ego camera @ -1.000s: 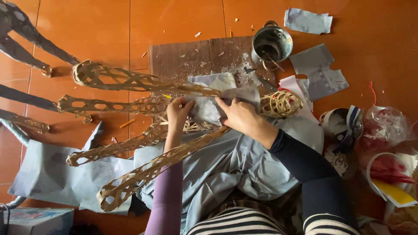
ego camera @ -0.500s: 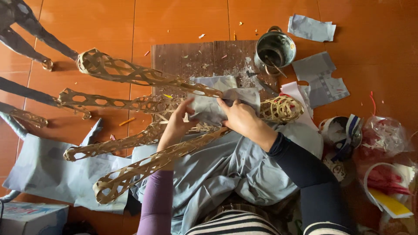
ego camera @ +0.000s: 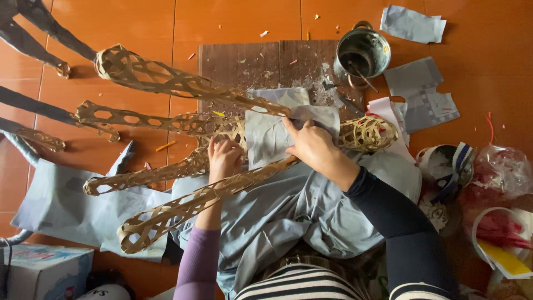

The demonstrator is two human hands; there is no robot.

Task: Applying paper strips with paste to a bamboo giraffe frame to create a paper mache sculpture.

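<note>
A woven bamboo frame with several long openwork legs lies across my lap and the floor. Its rounded body points right. A grey sheet of paper covers the middle of the frame. My left hand presses the frame and the paper's left edge. My right hand lies flat on the paper's right part, with its fingers at the upper edge. Grey cloth covers my lap beneath the frame.
A metal pot with a stick in it stands on a wooden board. Grey paper pieces lie at the upper right. Plastic bags and a tape roll sit at right, and a box at lower left.
The view has shifted slightly. My left hand has slid down along the paper's left edge, and my right hand has moved up over the paper's right part.
</note>
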